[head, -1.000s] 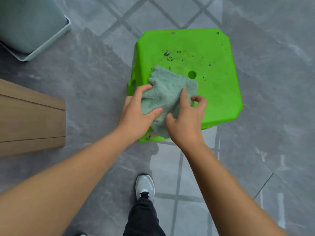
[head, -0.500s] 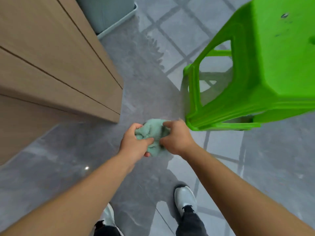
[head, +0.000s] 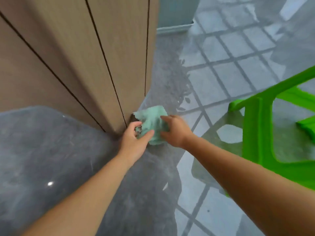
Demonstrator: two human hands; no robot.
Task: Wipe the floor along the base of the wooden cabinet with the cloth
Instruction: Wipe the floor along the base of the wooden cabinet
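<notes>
A pale green cloth (head: 151,122) lies crumpled low at the near corner of the wooden cabinet (head: 76,53), just above or on the grey floor (head: 51,150); contact with the floor cannot be told. My left hand (head: 134,138) grips the cloth's left side with thumb and fingers. My right hand (head: 173,130) holds its right side, fingers pressed into the fabric. The cabinet's base edge runs away to the left and up past the cloth. Part of the cloth is hidden under both hands.
A bright green plastic stool (head: 265,133) stands close on the right, its leg beside my right forearm. A pale bin (head: 175,16) sits behind the cabinet. The tiled floor shows grid lines and a dark patch along the cabinet.
Both hands carried the cloth off the stool top, down to the floor, then to the cabinet's corner. The view swung left, so the cabinet now fills the upper left.
</notes>
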